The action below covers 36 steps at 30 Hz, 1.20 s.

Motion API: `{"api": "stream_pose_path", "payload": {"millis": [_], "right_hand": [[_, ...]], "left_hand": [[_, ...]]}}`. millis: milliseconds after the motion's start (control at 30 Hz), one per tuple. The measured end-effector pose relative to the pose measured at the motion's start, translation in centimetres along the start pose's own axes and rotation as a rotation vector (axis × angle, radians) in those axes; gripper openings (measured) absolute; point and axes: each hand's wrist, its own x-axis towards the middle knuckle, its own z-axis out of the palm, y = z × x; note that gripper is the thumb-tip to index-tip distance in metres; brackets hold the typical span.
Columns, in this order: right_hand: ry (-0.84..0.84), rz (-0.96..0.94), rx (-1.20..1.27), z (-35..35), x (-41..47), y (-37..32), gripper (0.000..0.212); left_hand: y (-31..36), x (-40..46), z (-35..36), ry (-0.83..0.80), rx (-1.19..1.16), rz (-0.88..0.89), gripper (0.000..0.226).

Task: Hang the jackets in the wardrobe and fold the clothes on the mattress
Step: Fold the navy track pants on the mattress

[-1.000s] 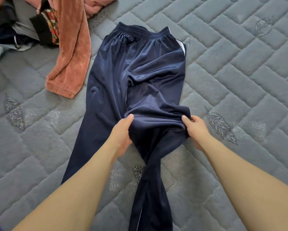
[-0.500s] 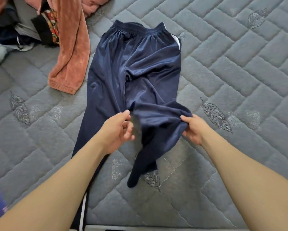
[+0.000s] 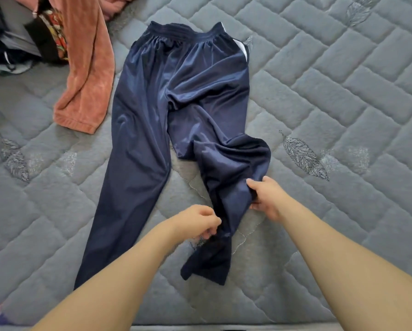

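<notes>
Both hands grip the navy trousers' [image 3: 176, 103] crumpled right leg on the mattress [image 3: 343, 91]: right hand [image 3: 263, 199] pinching its edge, left hand [image 3: 200, 223] apparently curled nearer. Pull it straight toward you, flat.

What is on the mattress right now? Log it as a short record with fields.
surface: grey quilted mattress
garment in work: navy track pants, waistband far, left leg flat, right leg bunched and crooked
left hand: pinches right leg's inner edge
right hand: grips right leg's outer edge
nearby: rust-orange fleece garment left of pants
far left: pile of unfolded clothes
</notes>
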Motion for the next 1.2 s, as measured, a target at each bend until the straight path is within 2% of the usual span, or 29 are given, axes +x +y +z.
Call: {"api": "stream_pose_path", "payload": {"millis": [67, 100, 167, 200, 267, 333, 400, 433, 500, 567, 633, 700, 733, 800, 867, 900, 967, 1000, 1067, 1100, 1133, 1167, 1200], "right_hand": [[0.087, -0.046, 0.015, -1.1, -0.2, 0.0, 0.008], [0.094, -0.05, 0.022, -1.8, -0.3, 0.1, 0.013], [0.008, 0.026, 0.007, -2.9, -1.0, 0.4, 0.019], [-0.075, 0.095, -0.037, -3.4, -1.5, 0.7, 0.019], [-0.199, 0.19, -0.155, -4.3, -2.2, 1.5, 0.014], [-0.17, 0.158, -0.154, -4.9, -2.3, 2.1, 0.012], [-0.069, 0.08, -0.089, -5.3, -2.2, 2.2, 0.011], [-0.031, 0.036, -0.099, -5.1, -2.2, 2.1, 0.011], [0.027, -0.086, -0.24, -4.3, -2.2, 2.1, 0.016], [0.062, -0.163, -0.425, -3.2, -2.2, 2.5, 0.025], [0.077, -0.162, -0.613, -2.2, -2.4, 2.9, 0.026], [0.084, -0.112, -0.815, -1.9, -2.6, 3.5, 0.028], [0.091, -0.084, -0.912, -2.0, -2.7, 3.8, 0.03], [0.11, -0.024, -1.026, -2.3, -3.1, 4.4, 0.032], [0.148, 0.003, -1.018, -2.4, -3.5, 4.9, 0.031], [0.183, -0.003, -1.008, -2.2, -3.8, 4.9, 0.029], [0.347, -0.109, -1.042, -1.5, -4.4, 4.7, 0.032], [0.457, -0.217, -1.094, -0.9, -4.9, 4.5, 0.037], [0.575, -0.493, -1.169, 1.3, -5.6, 3.8, 0.046], [0.543, -0.637, -1.157, 2.7, -5.8, 3.4, 0.043], [0.441, -0.729, -1.132, 4.4, -5.9, 2.9, 0.037], [0.302, -0.759, -1.085, 6.2, -6.1, 2.5, 0.03], [0.149, -0.72, -1.018, 8.3, -6.2, 2.2, 0.026]], "left_hand": [[0.0, 0.7, -0.2, 0.323, -0.148, -0.003, 0.024], [0.3, 1.1, -0.2, 0.394, -0.159, -0.003, 0.035], [1.1, 2.0, 1.0, 0.355, -0.087, -0.014, 0.056], [1.7, 2.5, 1.9, 0.34, -0.037, -0.037, 0.057], [3.0, 3.2, 3.8, 0.414, -0.048, -0.097, 0.047], [3.8, 3.2, 4.6, 0.457, -0.347, -0.086, 0.025], [4.0, 2.7, 4.6, 0.376, -0.697, 0.023, 0.01], [3.9, 2.2, 4.3, 0.33, -0.74, 0.082, 0.01], [3.6, 0.8, 3.7, 0.255, -0.653, 0.177, 0.016], [2.9, -0.5, 2.5, 0.15, -0.474, 0.133, 0.034], [2.1, -1.9, 0.8, -0.032, -0.266, -0.08, 0.045], [1.3, -3.0, -0.5, -0.219, -0.051, -0.32, 0.035], [0.9, -3.3, -0.9, -0.258, -0.004, -0.408, 0.027], [-0.3, -3.3, -1.1, -0.244, -0.068, -0.476, 0.023], [-1.3, -3.4, -1.1, -0.193, -0.15, -0.481, 0.019], [-1.7, -3.8, -1.2, -0.184, -0.099, -0.479, 0.015], [-2.9, -4.3, -1.7, -0.153, 0.167, -0.445, 0.009], [-3.7, -4.6, -2.2, -0.069, 0.277, -0.386, 0.009], [-5.5, -5.3, -4.0, 0.297, 0.306, -0.243, 0.006], [-6.4, -5.9, -5.2, 0.54, 0.27, -0.19, 0.009], [-7.5, -6.3, -6.5, 0.764, 0.253, -0.165, 0.02], [-8.8, -6.8, -8.0, 0.9, 0.253, -0.19, 0.034], [-10.2, -7.3, -9.3, 0.937, 0.233, -0.256, 0.047]]}}
